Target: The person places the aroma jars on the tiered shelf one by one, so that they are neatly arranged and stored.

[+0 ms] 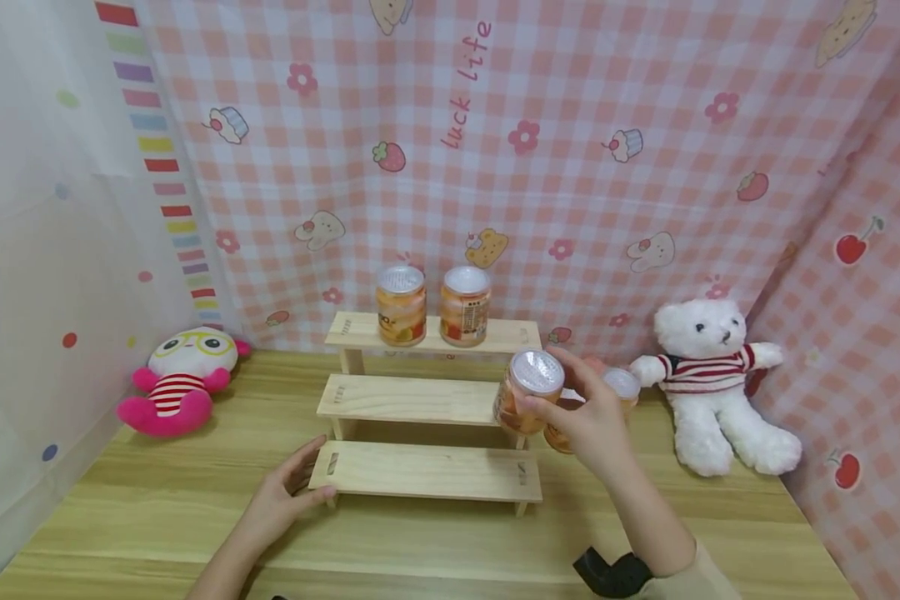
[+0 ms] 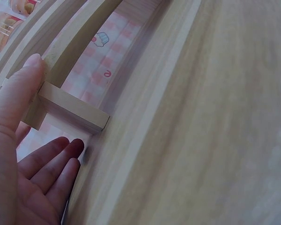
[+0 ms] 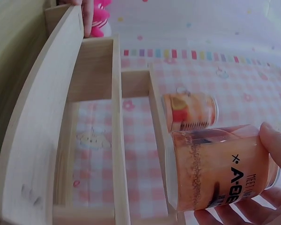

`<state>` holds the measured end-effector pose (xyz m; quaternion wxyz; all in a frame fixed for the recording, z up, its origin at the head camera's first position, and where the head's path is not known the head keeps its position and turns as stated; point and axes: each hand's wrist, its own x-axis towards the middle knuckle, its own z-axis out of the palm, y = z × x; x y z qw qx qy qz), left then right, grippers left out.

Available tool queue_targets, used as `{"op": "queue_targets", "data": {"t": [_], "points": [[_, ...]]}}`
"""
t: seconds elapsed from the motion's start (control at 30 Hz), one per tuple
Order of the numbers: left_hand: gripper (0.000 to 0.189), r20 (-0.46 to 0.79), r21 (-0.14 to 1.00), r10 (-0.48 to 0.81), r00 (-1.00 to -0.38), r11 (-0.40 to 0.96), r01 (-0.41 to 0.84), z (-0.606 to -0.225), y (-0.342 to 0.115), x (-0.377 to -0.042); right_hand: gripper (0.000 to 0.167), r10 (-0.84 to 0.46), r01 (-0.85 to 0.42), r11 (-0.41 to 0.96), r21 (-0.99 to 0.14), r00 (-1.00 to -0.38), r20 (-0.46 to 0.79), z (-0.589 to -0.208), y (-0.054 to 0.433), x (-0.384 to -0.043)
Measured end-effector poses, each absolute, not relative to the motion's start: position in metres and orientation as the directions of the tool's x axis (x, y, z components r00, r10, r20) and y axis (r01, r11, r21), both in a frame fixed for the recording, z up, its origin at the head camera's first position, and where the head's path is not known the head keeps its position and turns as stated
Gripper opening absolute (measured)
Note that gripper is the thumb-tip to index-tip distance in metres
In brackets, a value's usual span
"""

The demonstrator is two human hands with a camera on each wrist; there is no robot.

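A three-step wooden display rack (image 1: 420,471) stands on the table. My left hand (image 1: 281,497) grips the left end of its lowest step, thumb (image 2: 25,84) against the board and other fingers loosely bent beside it. Between thumb and fingers, my right hand (image 1: 596,421) holds a clear-lidded can (image 1: 534,392) with orange contents by the middle step's right end. In the right wrist view the held can (image 3: 220,171) shows black lettering; whether it touches the step I cannot tell. Two similar cans, one left (image 1: 401,308) and one right (image 1: 465,308), stand upright on the top step.
Partly hidden behind my right hand, more cans (image 1: 622,385) stand right of the rack. A white teddy bear (image 1: 708,387) sits at the right, a pink plush toy (image 1: 180,383) at the left. A black curved object (image 1: 611,573) is by my right forearm. A checked curtain (image 1: 450,200) hangs behind.
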<state>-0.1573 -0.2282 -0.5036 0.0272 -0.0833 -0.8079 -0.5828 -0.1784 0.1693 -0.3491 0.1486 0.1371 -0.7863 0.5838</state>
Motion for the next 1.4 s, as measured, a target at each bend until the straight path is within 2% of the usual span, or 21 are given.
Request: {"op": "queue_targets", "data": {"t": [0.53, 1.0, 1.4], "points": [[0.077, 0.138, 0.934, 0.101, -0.985, 0.317, 0.164, -0.504, -0.228, -0.159, 0.066, -0.199, -0.447, 0.189, -0.874, -0.889, 0.411, -0.330, 0.094, -0.194], [0.077, 0.135, 0.932, 0.102, -0.986, 0.324, 0.161, -0.506, -0.229, -0.160, 0.067, -0.214, -0.417, 0.199, -0.887, -0.902, 0.376, -0.339, 0.046, -0.215], [0.077, 0.137, 0.931, 0.100, -0.986, 0.328, 0.162, -0.502, -0.229, -0.158, 0.067, -0.178, -0.367, 0.205, -0.907, -0.926, 0.334, -0.358, 0.024, -0.228]]}}
